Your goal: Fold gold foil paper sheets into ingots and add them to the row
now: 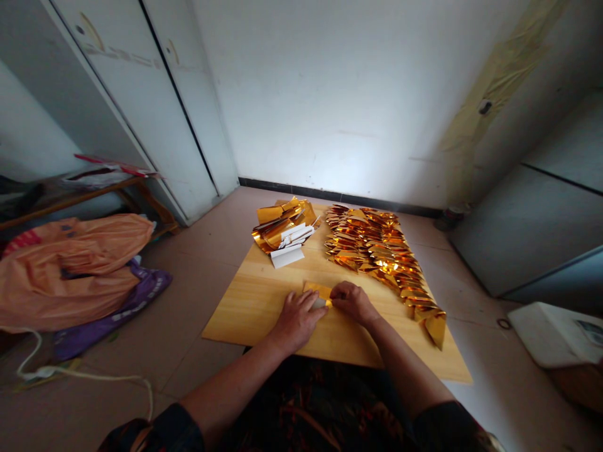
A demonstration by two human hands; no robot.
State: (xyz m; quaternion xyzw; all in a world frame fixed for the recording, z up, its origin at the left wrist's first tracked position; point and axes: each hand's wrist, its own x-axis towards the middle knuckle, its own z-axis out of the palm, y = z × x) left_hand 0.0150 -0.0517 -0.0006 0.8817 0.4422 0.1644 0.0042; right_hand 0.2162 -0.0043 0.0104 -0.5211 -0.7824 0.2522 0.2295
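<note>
Toward the worktop's (249, 307) near edge, holding the gold sheet (316, 287) under the parted fingers of the left hand (296, 319); meeting its right end with the curled fingers of the right hand (354, 302), cannot tell if pinching.

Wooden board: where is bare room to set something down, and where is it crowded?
The board is bare at front left, beside the left hand, and between the right forearm and folded gold pieces. Crowded: back right, under those pieces, and back left, under gold foil and white papers.

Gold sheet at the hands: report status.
Left hand on gold sheet; right hand at its right edge. Sheet on wooden board. Folded gold pieces apart from both hands.
</note>
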